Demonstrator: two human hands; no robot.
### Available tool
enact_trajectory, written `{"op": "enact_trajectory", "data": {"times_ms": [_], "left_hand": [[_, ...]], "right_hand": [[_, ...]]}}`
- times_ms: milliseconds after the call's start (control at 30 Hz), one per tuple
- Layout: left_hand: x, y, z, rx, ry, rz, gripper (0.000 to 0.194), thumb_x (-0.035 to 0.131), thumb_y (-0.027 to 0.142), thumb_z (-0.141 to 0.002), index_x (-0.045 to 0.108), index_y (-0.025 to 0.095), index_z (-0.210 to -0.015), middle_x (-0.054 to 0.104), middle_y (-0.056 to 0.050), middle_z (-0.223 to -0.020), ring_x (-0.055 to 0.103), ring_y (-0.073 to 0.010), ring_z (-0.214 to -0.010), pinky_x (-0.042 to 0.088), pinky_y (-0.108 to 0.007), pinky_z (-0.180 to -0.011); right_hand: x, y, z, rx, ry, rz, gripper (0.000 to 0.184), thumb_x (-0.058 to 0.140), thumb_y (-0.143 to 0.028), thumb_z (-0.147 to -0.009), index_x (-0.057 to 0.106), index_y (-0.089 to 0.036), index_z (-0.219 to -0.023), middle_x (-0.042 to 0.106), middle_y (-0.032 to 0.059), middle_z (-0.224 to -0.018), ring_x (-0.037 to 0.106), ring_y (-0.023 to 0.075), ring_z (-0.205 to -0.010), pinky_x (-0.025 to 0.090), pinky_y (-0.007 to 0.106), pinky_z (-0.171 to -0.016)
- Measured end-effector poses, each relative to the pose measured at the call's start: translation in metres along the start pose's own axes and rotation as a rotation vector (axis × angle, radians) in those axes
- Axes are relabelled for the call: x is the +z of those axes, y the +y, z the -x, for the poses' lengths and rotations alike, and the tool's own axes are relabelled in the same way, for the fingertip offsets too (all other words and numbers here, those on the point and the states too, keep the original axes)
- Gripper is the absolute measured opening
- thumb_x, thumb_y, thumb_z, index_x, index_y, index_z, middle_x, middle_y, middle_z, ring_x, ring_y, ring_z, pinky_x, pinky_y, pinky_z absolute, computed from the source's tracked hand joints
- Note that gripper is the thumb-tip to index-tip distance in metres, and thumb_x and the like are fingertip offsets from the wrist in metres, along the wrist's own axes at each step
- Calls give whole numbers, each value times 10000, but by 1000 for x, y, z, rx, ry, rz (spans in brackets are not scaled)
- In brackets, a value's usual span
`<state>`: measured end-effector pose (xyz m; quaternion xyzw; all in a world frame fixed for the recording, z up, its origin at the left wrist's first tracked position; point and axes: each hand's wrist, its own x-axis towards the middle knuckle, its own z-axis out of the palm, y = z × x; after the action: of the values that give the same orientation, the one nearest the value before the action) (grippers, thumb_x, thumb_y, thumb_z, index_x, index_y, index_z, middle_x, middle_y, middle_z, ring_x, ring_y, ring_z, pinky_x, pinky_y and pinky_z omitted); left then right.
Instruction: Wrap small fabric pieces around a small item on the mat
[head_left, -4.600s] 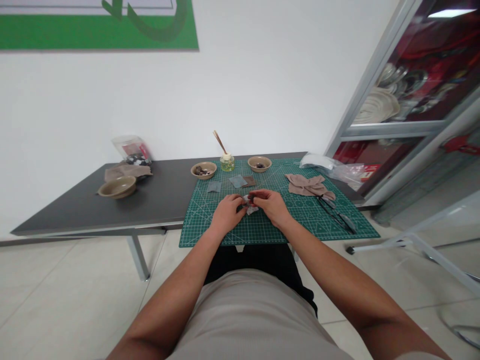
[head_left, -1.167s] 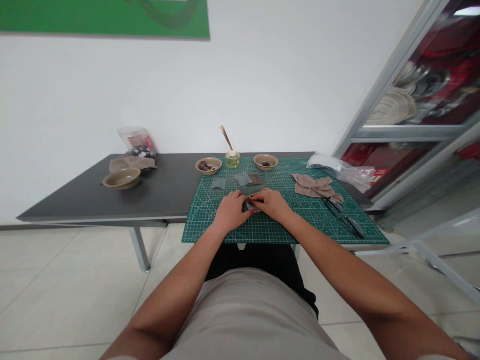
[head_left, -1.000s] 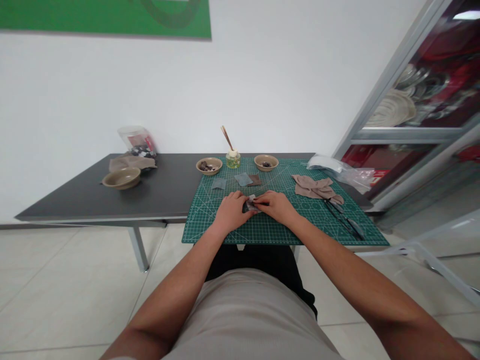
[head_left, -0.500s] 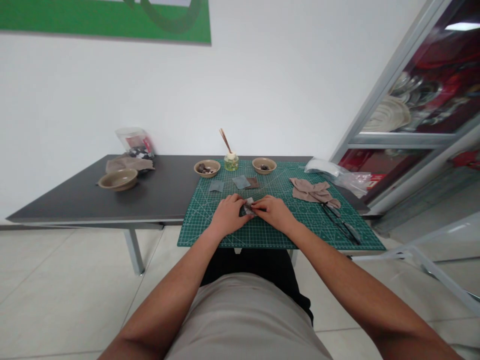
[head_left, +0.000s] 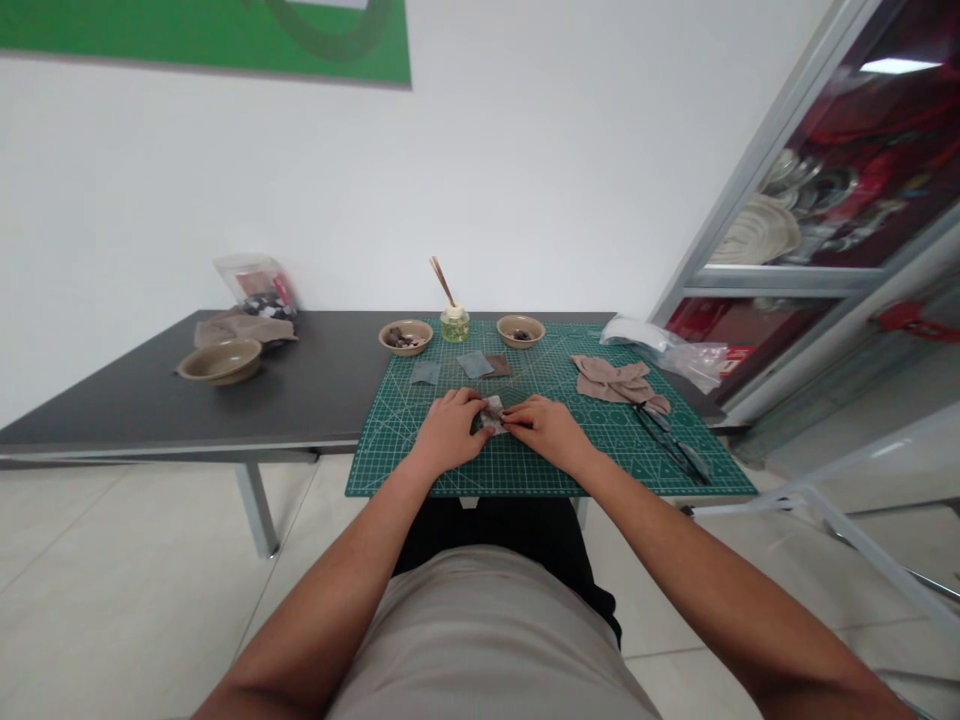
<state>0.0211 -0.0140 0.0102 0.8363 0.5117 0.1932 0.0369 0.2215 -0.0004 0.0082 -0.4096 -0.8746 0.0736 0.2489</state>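
Between my two hands, low over the cutting mat, is a small greyish-white speckled piece (head_left: pixel 493 413), which looks like a scrap of sheet with something dark on it. My left hand (head_left: pixel 448 432) pinches its left side between thumb and fingers. From the right, my right hand (head_left: pixel 546 428) closes thumb and fingertips at its other edge. Just beyond the hands lie two small grey-blue squares (head_left: pixel 426 373) and a brown square (head_left: pixel 497 366), one grey-blue square against the brown one. The fingers hide part of the held piece.
The green cutting mat (head_left: pixel 405 460) covers the dark table's (head_left: pixel 315 400) right part. Behind stand two bowls (head_left: pixel 406 337) with small dark pieces and a reed diffuser (head_left: pixel 454 322). A beige cloth (head_left: pixel 613 378), black-framed glasses (head_left: pixel 671 445) and plastic bags (head_left: pixel 667 348) lie right; another bowl (head_left: pixel 220 362) left.
The view has shifted slightly, so everything sits a little further left. More of the greyish-white piece shows between my fingers, and it looks spread wider. Both hands keep their place at it.
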Motion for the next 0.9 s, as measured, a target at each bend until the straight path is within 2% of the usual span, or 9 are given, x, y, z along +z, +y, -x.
{"op": "enact_trajectory", "data": {"times_ms": [200,467,700,900], "left_hand": [[0,0,0,-3,2,-3,359,583,351,-843,625,224,-1176,577,-66,-1216,510,-242,-1124,435,-403,-951],[3,0,1,8,14,-26,387,582,356,-849,608,217,-1209,582,-66,-1240,504,-248,-1145,428,-408,-948],[2,1,1,8,4,-62,368,537,339,-875,600,230,-1221,584,-57,-1262,494,-250,-1160,427,-416,-935],[1,3,0,-5,-13,-74,389,531,338,-878,583,238,-1250,568,-57,-1282,473,-250,-1180,424,-418,-956]], "right_hand": [[9,1,-4,-39,22,-12,173,665,-185,-846,769,-259,-963,757,25,-1006,670,190,-913,529,339,-858],[5,-2,12,-15,80,-12,165,641,-200,-865,770,-258,-950,761,25,-973,665,195,-901,541,345,-830],[9,2,-1,-21,51,2,170,666,-184,-846,766,-256,-963,759,31,-989,669,197,-915,533,352,-856],[5,0,7,-18,61,-4,160,652,-190,-857,768,-253,-948,759,26,-988,663,194,-919,531,341,-849]]}}
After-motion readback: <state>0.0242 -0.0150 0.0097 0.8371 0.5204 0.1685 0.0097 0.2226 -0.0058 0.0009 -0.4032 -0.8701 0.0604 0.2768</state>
